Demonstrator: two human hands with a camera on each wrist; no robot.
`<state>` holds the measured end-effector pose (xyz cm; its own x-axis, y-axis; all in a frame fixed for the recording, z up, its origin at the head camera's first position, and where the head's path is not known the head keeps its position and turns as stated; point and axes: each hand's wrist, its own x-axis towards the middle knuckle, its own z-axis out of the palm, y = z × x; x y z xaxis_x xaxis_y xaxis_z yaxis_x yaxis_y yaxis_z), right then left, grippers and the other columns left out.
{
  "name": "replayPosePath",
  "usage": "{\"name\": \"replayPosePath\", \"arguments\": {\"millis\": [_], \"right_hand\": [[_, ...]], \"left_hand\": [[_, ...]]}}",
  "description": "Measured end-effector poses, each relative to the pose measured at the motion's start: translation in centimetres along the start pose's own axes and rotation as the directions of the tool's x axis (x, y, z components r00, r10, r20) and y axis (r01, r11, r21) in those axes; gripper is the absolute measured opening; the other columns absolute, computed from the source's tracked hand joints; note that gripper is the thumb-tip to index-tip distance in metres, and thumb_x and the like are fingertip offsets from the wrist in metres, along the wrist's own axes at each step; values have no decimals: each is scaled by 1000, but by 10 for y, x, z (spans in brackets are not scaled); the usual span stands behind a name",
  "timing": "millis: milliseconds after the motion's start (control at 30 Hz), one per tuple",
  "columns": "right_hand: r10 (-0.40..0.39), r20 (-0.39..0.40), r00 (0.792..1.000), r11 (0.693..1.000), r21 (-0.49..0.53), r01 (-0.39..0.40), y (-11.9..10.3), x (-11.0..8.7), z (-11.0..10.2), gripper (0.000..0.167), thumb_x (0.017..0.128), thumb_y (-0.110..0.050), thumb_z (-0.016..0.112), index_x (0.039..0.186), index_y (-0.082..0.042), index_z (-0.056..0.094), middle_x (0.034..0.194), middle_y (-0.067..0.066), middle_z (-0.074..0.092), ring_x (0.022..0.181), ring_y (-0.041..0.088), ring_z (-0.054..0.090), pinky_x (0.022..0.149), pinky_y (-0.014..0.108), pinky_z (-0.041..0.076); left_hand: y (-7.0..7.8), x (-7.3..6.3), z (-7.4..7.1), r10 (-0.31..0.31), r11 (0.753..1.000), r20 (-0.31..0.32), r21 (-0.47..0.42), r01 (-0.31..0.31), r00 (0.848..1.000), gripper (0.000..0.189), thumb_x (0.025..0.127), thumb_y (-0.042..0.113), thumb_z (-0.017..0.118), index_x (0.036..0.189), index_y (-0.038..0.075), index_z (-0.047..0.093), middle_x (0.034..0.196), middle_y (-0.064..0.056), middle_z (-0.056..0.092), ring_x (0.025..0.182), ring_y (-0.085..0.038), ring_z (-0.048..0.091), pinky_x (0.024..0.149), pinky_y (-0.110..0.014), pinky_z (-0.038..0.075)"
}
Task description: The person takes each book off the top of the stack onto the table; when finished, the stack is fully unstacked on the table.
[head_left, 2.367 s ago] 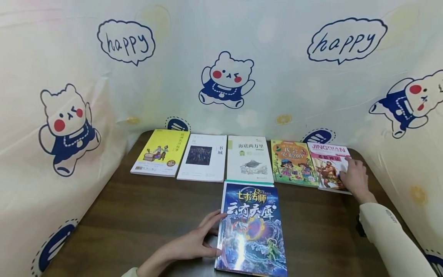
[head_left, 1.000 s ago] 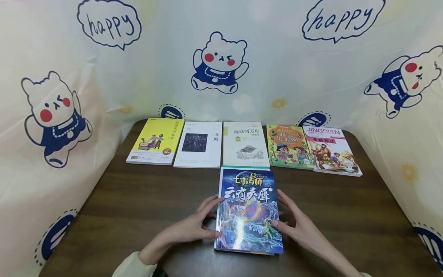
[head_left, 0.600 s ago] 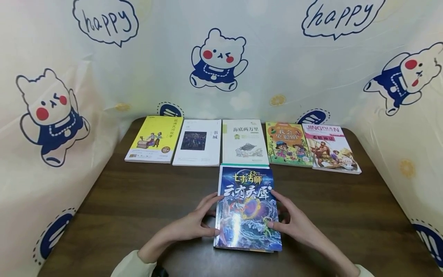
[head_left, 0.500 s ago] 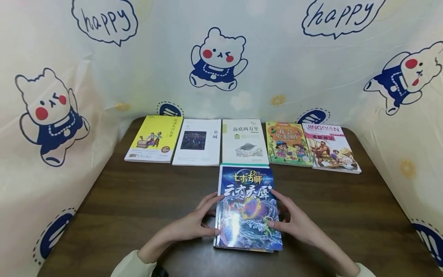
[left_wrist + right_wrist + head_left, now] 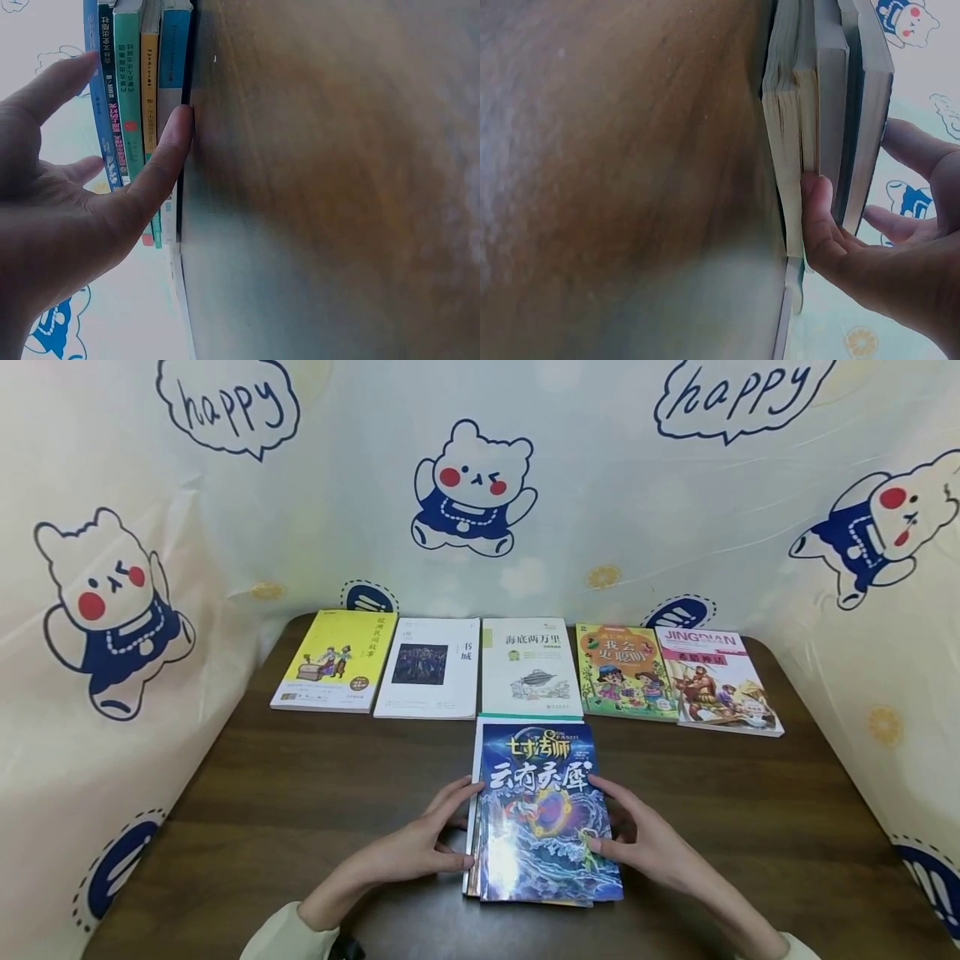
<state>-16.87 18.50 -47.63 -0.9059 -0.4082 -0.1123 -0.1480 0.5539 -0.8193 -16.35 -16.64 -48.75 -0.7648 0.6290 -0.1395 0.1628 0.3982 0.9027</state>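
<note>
A stack of several books lies at the near middle of the table, with a glossy blue fantasy-cover book point(image 5: 543, 827) on top. My right hand point(image 5: 648, 843) holds that top book by its right edge, thumb and forefinger over the cover's side. Another finger point(image 5: 821, 217) lies lower, against the page edges. My left hand point(image 5: 412, 843) rests against the stack's left side with spread fingers. In the left wrist view its fingertips meet the coloured spines, a green spine point(image 5: 130, 82) among them. The top book sits slightly right of those below, whose left edges show.
Along the back of the brown table point(image 5: 300, 793) lies a row of books: a yellow book point(image 5: 341, 656), a white book point(image 5: 442, 693), a pale book with a ship point(image 5: 532, 652), an orange-green book point(image 5: 622, 681) and a pink-white book point(image 5: 716, 689). A printed curtain point(image 5: 600, 510) surrounds the table.
My right hand has come from the pink-white book to the stack's right side. Over the last half second the blue top book has slid slightly right and its right-hand fingers shifted with it.
</note>
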Motion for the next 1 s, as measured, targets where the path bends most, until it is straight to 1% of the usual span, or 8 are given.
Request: {"name": "replayPosePath", "arguments": {"millis": [133,200,267,433,667,733,900,1000], "right_hand": [[-29,21,999,1000,3,29,1,-3,-2,72,86,-29,73,147,-14,37,125,18,52,79,15,62,64,26,50],[-37,28,999,999,-2,37,0,-4,-4,72,86,-28,73,146,-13,38,122,18,52,68,13,59,60,26,48],[-38,33,999,999,-10,39,-1,-6,-6,71,86,-28,74,146,-12,38,117,17,51,62,11,56,58,25,47],[-38,48,998,999,11,38,0,-7,-11,70,85,-25,74,144,-10,39,108,16,50,62,12,56,59,25,47],[-41,100,994,995,96,31,6,-4,-16,71,84,-20,75,145,-13,39,103,16,49,56,8,47,52,24,42],[-41,125,991,990,140,23,8,-3,-18,72,85,-18,74,147,-13,37,106,17,50,57,7,47,52,24,43],[11,196,981,966,252,-61,11,-4,-23,73,87,-13,70,150,-19,33,118,20,47,59,11,52,60,27,48],[27,212,977,958,275,-86,11,-4,-26,74,87,-12,69,150,-21,33,120,20,45,59,12,53,59,30,49]], "left_hand": [[-3,0,1,23,1000,1,7,-23,1000,86,90,27,69,155,26,12,159,-14,-6,126,-32,44,94,-40,45],[-4,0,1,32,999,0,13,-32,1000,86,90,28,68,155,23,13,159,-13,-6,124,-30,46,95,-38,44],[-5,-1,2,34,999,-3,23,-34,999,85,90,29,68,155,22,14,159,-13,-6,124,-29,45,94,-37,44],[-6,0,3,42,999,4,6,-42,999,83,91,27,68,155,21,15,159,-13,-7,123,-31,46,92,-34,46],[-5,-1,2,51,999,4,9,-51,999,83,91,26,67,155,20,14,159,-14,-7,122,-31,46,90,-33,47],[-5,0,1,55,998,9,8,-55,998,83,91,26,67,155,20,14,159,-14,-7,122,-32,47,90,-33,47],[-5,0,1,50,999,17,-3,-50,999,84,92,24,67,155,20,13,159,-14,-8,121,-32,47,88,-32,49],[-5,0,1,47,999,14,0,-47,999,83,92,24,67,155,21,13,159,-14,-8,121,-31,47,88,-31,49]]}}
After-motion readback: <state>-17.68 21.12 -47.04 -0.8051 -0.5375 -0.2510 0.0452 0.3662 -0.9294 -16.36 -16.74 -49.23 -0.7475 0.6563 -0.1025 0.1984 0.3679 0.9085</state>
